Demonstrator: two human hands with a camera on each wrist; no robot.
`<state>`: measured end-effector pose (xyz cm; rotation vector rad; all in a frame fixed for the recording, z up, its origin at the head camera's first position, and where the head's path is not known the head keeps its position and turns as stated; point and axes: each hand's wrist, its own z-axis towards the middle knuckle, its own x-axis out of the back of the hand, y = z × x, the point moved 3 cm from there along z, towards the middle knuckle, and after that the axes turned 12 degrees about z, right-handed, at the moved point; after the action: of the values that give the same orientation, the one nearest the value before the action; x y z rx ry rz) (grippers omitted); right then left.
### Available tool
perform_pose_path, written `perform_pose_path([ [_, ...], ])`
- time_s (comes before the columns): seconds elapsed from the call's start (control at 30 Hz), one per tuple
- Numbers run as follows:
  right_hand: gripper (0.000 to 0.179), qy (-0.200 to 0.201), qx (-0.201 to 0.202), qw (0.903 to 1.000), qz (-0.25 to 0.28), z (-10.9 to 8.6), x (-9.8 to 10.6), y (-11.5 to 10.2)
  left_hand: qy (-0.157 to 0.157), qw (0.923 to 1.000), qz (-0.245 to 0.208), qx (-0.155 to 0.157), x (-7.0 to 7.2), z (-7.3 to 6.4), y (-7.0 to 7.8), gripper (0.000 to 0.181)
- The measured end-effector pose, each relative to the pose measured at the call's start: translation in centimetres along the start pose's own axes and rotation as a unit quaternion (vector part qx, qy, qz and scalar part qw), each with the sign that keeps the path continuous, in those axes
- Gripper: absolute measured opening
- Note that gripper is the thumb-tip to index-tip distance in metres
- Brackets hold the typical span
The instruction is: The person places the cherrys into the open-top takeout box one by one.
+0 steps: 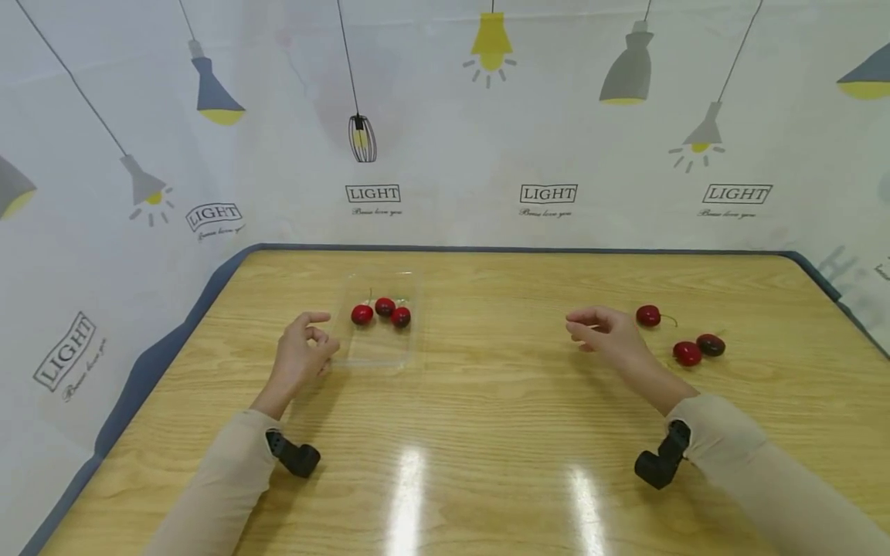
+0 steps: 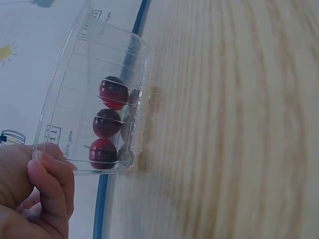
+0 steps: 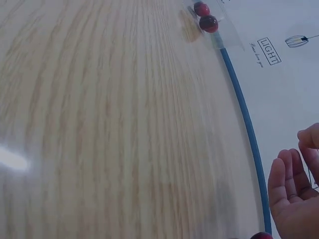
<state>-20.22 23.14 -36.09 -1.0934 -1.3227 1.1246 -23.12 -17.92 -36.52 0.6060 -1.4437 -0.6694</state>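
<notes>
While three dark-red round cherries (image 1: 385,307) sat in the clear plastic tray (image 1: 375,351), three loose cherries (image 1: 687,354) lay on the pale wooden bench (image 1: 487,417) beside the right hand (image 1: 606,330), whose narrow grip showed nothing held. The left hand (image 1: 299,359) met the tray's edge; whether it pinched, I could not tell. Light steadying there seemed best, lest the tray flexed.

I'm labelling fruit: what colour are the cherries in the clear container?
The cherries are red with darker patches, clearest in the head view.

White backdrop (image 1: 445,139) – boxed "LIGHT" (image 1: 548,194), repeated – script (image 1: 547,212) below, possibly ending "love you".
</notes>
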Motion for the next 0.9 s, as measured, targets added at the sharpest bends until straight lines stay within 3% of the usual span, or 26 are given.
perform_pose_path([
  [0.17,0.044,0.019,0.014,0.9997,-0.005,-0.6,1.8,0.5,-0.001,1.0000,0.000,-0.004,0.1,0.0,0.0,0.045],
  [0.5,0.048,0.064,-0.010,0.9978,-0.018,-1.2,5.5,1.2,0.000,1.0000,0.003,0.000,0.0,-0.1,-0.1,0.045],
  [0.63,0.050,0.094,-0.023,0.9951,-0.024,-1.0,7.5,2.3,0.000,1.0000,0.001,-0.002,0.0,-0.1,-0.2,0.045],
  [0.73,0.048,0.108,-0.011,0.9938,-0.021,-0.4,9.0,3.7,0.000,1.0000,-0.002,-0.002,0.0,-0.1,-0.1,0.045],
  [0.9,0.039,0.113,0.005,0.9885,-0.100,-1.0,9.2,2.9,0.000,1.0000,0.000,-0.003,0.0,0.0,-0.1,0.045],
])
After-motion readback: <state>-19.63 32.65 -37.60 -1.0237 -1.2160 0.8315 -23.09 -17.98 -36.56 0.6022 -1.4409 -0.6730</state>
